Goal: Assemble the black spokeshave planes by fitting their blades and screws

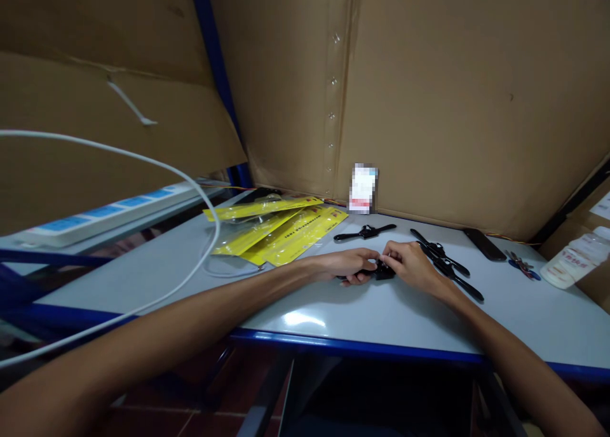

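Observation:
My left hand (351, 265) is wrapped round one handle of a black spokeshave (385, 272), held low over the grey tabletop. At the middle of that tool, the fingers of my right hand (408, 263) are pinched together; the small part between them is hidden. Behind my hands lies another black spokeshave (366, 232), its two handles pointing left and right. To the right of my right hand, more black spokeshaves (445, 262) lie slanted close together.
Yellow-backed clear packages (286, 234) are piled on the left. A white cable (190, 284) loops across the left side, near a power strip (119, 211). A lit phone (363, 189) leans on the cardboard. Rightward are a dark flat case (485, 244), small keys (523, 265) and a bottle (576, 257).

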Demonstrator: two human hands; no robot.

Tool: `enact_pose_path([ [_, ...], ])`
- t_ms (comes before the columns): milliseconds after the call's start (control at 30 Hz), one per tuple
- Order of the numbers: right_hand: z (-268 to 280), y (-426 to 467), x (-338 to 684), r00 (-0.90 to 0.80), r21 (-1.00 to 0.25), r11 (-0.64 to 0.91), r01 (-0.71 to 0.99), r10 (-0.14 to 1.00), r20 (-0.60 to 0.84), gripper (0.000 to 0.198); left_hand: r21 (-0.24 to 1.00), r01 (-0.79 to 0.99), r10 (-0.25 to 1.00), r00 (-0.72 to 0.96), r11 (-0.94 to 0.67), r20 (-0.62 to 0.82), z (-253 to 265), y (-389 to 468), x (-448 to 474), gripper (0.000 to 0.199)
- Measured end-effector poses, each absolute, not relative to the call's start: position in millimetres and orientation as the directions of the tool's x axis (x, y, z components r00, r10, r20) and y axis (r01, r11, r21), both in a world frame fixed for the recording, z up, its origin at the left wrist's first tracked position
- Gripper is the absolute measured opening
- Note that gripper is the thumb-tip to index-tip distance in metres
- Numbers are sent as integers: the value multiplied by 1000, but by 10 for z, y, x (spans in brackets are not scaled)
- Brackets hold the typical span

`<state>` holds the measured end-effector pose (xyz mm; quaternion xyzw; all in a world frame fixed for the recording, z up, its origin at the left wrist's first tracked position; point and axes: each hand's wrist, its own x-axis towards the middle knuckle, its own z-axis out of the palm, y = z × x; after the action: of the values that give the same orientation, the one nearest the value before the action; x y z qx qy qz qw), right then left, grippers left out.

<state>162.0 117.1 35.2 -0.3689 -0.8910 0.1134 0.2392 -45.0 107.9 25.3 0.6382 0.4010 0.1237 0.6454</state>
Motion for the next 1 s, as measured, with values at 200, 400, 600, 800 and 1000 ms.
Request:
enact_pose_path([
  [200,477,1130,1704,-734,-222,774,593,633,246,20,928,349,650,676,130,-346,249,1081,-459,36],
  [400,529,1095,1698,-745,-234,782,577,622,242,26,926,358,653,675,118,-344,268,1074,-457,34],
  [600,535,1106,1723,-717,-156,749,644,662,217,18,928,352,650,680,119,-341,263,1074,-459,38],
  [800,527,1094,1722,-761,-276,785,554,612,216,21,935,330,650,682,135,-334,234,1090,-463,30],
  [1000,511,1102,1724,-772,-202,815,543,579,261,30,936,332,654,683,120,-326,237,1094,-461,22],
])
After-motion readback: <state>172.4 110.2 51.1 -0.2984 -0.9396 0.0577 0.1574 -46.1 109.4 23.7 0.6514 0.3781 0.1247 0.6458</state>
